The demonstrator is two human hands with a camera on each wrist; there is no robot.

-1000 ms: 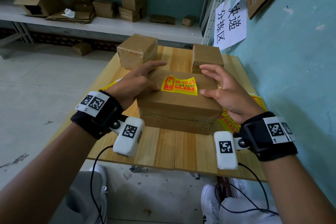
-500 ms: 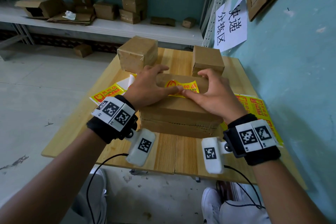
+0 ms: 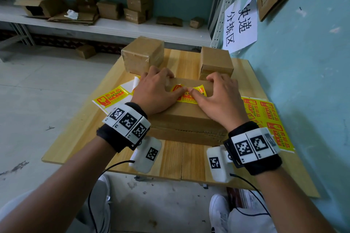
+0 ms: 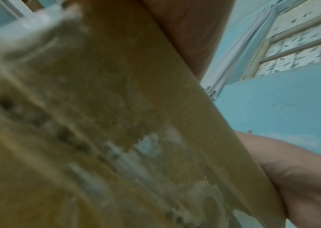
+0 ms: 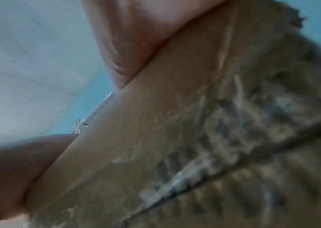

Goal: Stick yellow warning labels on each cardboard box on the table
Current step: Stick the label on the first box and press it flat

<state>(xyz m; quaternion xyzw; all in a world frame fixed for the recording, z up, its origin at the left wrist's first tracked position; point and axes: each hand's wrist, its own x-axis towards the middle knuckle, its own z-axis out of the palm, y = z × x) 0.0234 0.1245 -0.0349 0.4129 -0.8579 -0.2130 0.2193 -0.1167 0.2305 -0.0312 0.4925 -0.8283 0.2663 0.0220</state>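
Since the picture from a second ago, both hands had slid in from the sides of the big cardboard box [image 3: 186,119] and met over the yellow warning label [image 3: 189,93] on its top. The left hand [image 3: 156,92] lay flat with its fingers spread, and its thumb pressed down on the left part of the label. The right hand [image 3: 217,94] also lay flat and wide, and its thumb pressed on the right part. Neither hand held anything. The two thumb tips looked like they touched in the middle, though it was hard to be sure.

The big box sat near the front of the wooden bench [image 3: 176,159]. Two smaller cardboard boxes stood behind it, one at the back left [image 3: 141,54] and one at the back right [image 3: 216,60]. A loose label sheet [image 3: 111,98] lay on the bench to the left of the big box. A sheet of more yellow labels [image 3: 269,117] lay to its right, next to the blue wall [image 3: 303,72].

Both wrist views were blurry and showed only the side of the box very close.
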